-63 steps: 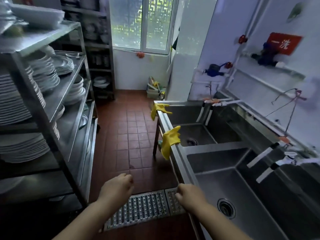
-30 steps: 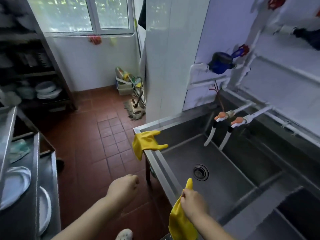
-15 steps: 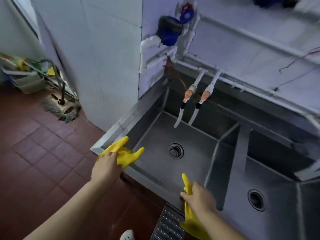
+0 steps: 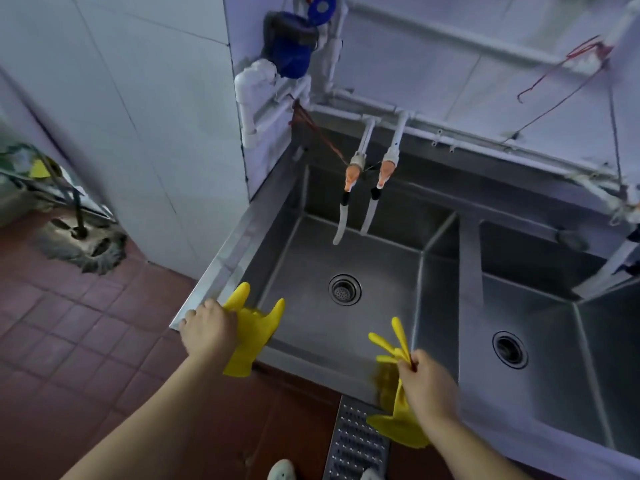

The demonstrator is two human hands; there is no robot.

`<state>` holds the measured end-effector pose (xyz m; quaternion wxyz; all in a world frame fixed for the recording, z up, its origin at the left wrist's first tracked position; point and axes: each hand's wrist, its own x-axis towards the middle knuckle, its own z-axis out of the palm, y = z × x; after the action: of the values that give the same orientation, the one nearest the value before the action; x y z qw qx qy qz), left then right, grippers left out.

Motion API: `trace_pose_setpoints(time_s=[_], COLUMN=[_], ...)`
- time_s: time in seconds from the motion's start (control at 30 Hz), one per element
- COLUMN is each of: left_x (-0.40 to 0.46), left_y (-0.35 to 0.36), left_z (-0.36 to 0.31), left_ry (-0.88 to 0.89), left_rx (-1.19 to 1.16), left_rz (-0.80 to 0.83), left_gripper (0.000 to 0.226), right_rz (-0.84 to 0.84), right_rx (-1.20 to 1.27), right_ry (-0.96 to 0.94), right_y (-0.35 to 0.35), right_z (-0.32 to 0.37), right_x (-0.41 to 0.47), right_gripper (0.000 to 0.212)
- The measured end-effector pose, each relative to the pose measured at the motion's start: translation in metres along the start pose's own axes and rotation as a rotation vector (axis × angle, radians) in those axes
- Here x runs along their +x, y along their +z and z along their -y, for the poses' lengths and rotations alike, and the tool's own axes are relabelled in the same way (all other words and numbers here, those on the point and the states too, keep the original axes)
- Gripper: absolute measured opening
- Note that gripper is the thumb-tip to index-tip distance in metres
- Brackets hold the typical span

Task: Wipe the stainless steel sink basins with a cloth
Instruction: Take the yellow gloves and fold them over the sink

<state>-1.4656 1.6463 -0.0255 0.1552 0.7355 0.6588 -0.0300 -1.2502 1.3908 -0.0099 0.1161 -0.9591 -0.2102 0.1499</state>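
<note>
left hand [image 4: 207, 329] and right hand [image 4: 427, 381] each grip a yellow glove [image 4: 254, 327] at the sink [image 4: 221, 261]; wiping not yet begun, no cloth visible.

Mop head [image 4: 81, 249] on red tiles, floor grate [image 4: 356, 445] (perforated), white pipes [image 4: 360, 110]

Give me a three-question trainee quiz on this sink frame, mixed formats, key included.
1. True or false: the left hand rests on a yellow glove draped over the sink rim.
2. What does the right hand pinch? A) cloth B) second yellow glove C) hose
3. How many basin drains show?

Key: 1 true; 2 B; 3 two, the other at right.
</note>
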Motion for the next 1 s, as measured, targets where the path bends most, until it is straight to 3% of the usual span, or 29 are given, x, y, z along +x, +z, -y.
trace_pose_setpoints(time_s=[0.17, 0.33, 0.53, 0.73, 1.0], left_x=[-0.006, -0.046, -0.126, -0.250, -0.443], left_y=[0.004, 0.008, -0.003, 0.010, 0.070], left_z=[-0.019, -0.064, -0.155, -0.261, -0.407], left_ry=[0.038, 0.221, 0.438, 0.582, 0.852], left_rx=[0.023, -0.153, -0.214, -0.458, -0.588], left_rz=[0.052, 0.077, 0.052, 0.069, 0.296], left_gripper=[0.021, 0.004, 0.011, 0.025, 0.045], right_rz=[-0.063, -0.086, -0.179, -0.265, -0.429], right_rx=[0.198, 0.342, 0.520, 0.714, 0.629], right_ry=[0.025, 0.071, 0.151, 0.222, 0.412], right_y=[-0.008, -0.030, -0.081, -0.142, -0.225], right_z=[-0.003, -0.030, -0.099, -0.227, -0.463], right_x=[-0.002, -0.006, -0.014, -0.030, -0.068], right_gripper=[0.034, 0.033, 0.035, 0.034, 0.035])
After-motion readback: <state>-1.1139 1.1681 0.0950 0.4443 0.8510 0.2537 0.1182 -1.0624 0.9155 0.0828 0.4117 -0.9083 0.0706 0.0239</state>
